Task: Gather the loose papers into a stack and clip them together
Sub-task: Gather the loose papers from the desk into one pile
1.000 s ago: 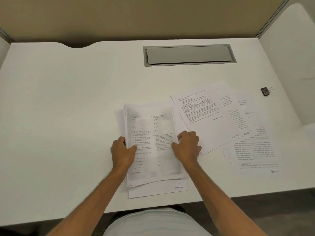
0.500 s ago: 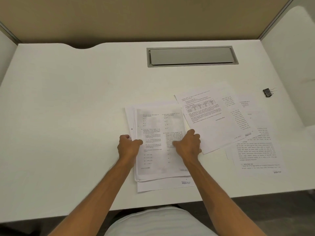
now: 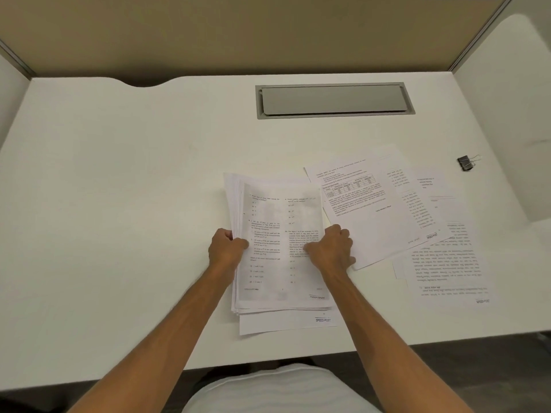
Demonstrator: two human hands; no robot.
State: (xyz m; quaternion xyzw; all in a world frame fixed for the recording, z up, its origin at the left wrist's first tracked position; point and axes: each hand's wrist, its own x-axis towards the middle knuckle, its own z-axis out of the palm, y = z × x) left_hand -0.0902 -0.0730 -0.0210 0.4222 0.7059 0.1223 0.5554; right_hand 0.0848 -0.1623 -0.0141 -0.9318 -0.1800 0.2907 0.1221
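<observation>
A stack of printed papers (image 3: 277, 222) lies on the white desk (image 3: 119, 204) in front of me. My left hand (image 3: 226, 248) grips the stack's left edge, thumb on top. My right hand (image 3: 331, 248) holds the right edge, fingers curled over it. One sheet (image 3: 286, 323) sticks out below the stack, marked SPEED-POST. Loose sheets (image 3: 375, 210) lie spread to the right, overlapping each other, with another printed page (image 3: 447, 263) lower right. A black binder clip (image 3: 465, 163) rests far right, apart from both hands.
A grey cable hatch (image 3: 334, 99) is set into the desk at the back. A beige partition (image 3: 238, 31) stands behind the desk, and a white side panel (image 3: 507, 114) borders it on the right. The desk's front edge runs just below the stack.
The stack has been squared up and sits slightly further right. Both hands stay on its sides, and the fanned left edges are more visible.
</observation>
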